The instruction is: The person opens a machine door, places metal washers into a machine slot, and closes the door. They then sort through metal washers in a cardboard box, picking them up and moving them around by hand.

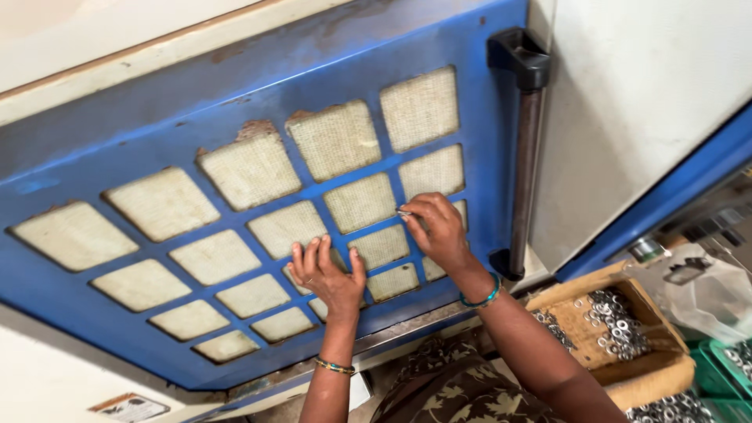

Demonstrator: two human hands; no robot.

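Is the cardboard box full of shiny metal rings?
No, the cardboard box holds only a small heap of shiny rings, with bare bottom showing beside them.

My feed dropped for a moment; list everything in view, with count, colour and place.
grille panel: one, blue frame with cream mesh squares, fills the centre and left
bar handle: one, black and dark metal, upright at the panel's right edge
cardboard box: one, brown, lower right, holds silver washers
green crates: number unclear, far lower right
plastic bag: one, clear, right edge
left hand: flat on the mesh, fingers spread
right hand: pinching a small metal piece against the grille
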